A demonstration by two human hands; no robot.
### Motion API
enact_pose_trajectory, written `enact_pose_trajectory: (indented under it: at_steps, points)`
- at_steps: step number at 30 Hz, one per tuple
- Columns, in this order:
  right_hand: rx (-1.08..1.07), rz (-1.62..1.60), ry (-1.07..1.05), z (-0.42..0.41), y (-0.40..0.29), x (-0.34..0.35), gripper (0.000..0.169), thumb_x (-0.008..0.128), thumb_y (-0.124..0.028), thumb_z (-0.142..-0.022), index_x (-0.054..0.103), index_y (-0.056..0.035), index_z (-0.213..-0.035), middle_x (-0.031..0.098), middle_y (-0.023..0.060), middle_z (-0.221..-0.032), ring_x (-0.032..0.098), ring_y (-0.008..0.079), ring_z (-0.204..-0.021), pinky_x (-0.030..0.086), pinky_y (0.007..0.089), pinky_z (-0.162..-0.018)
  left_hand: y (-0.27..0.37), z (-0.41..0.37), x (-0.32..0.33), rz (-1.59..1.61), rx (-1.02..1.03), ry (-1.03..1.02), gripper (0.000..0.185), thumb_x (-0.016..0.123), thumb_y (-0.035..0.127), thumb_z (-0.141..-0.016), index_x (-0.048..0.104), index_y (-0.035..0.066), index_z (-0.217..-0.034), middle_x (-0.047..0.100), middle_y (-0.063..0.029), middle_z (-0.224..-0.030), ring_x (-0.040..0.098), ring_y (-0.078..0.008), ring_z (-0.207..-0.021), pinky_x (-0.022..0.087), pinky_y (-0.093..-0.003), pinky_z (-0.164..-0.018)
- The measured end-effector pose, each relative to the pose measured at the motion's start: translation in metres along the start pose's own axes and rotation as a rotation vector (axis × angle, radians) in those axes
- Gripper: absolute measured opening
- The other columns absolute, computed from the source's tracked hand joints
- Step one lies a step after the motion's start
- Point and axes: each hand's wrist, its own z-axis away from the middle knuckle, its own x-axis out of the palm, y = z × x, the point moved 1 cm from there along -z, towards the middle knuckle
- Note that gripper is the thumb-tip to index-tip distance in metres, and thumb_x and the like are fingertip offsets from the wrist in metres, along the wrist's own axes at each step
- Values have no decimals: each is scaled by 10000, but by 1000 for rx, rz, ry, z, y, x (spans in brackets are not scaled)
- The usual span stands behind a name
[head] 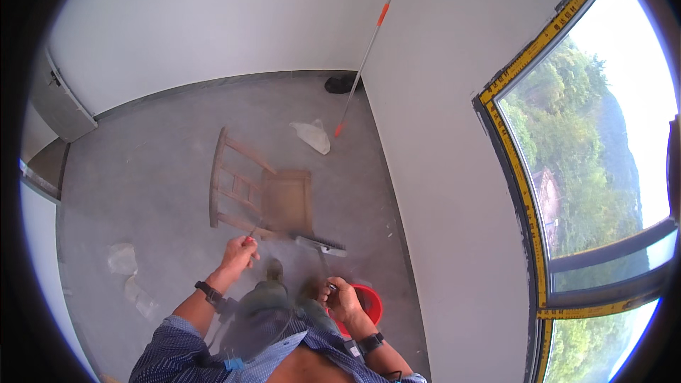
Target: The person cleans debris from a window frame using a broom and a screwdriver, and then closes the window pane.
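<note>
My left hand (240,256) grips a small red-handled tool (250,240), whose thin dark tip points toward the chair's near side. My right hand (341,298) is closed around the dark handle of a wide tool with a pale head and a dark, bristle-like edge (322,246). That head lies beyond my fingers, by the near edge of a wooden chair's seat (287,199). A red bucket (374,306) stands beneath and beside my right hand, partly hidden by the wrist. Haze over the centre blurs fine details.
The wooden chair's back (217,178) extends left. Beyond it are a white plastic bag (313,135), a long pole (367,53) against the corner and a black bag (339,84). Clear plastic (122,259) lies at left. A window with yellow-taped frame (518,170) is at right.
</note>
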Motion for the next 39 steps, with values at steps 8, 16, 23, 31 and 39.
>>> enact_pose_trajectory:
  at_steps: [8,16,23,31,39]
  points:
    - [-113,-146,213,-40,-58,28,140,568,-229,-894,550,-122,-804,527,14,-644,539,213,-616,421,344,-564,47,-85,-67,62,140,172,269,581,297,-959,579,52,-849,616,-53,-662,487,-100,-438,390,-250,-425]
    - [-250,-222,230,-63,-123,55,209,549,-266,-888,554,-106,-754,531,14,-622,537,203,-587,429,352,-567,60,-116,-84,69,49,85,253,595,265,-961,583,38,-850,615,-58,-650,499,-102,-447,389,-253,-419]
    - [-287,-228,284,-77,-158,50,227,530,-278,-890,556,-105,-745,544,5,-625,537,196,-585,429,344,-570,61,-132,-72,36,-62,23,232,605,249,-955,583,31,-877,610,-48,-671,507,-102,-469,406,-249,-431]
    - [-239,-241,313,-134,-228,0,245,501,-287,-883,531,-125,-701,531,-3,-613,532,195,-582,418,355,-566,73,-155,-46,-57,-71,62,228,602,256,-949,580,40,-879,618,-56,-666,494,-107,-442,376,-266,-410]
    - [-107,-288,295,-238,-302,-84,265,479,-285,-890,512,-139,-671,523,3,-597,550,218,-576,442,383,-544,69,-158,41,-310,-172,4,226,616,222,-944,611,4,-883,643,-69,-673,559,-123,-487,430,-265,-424]
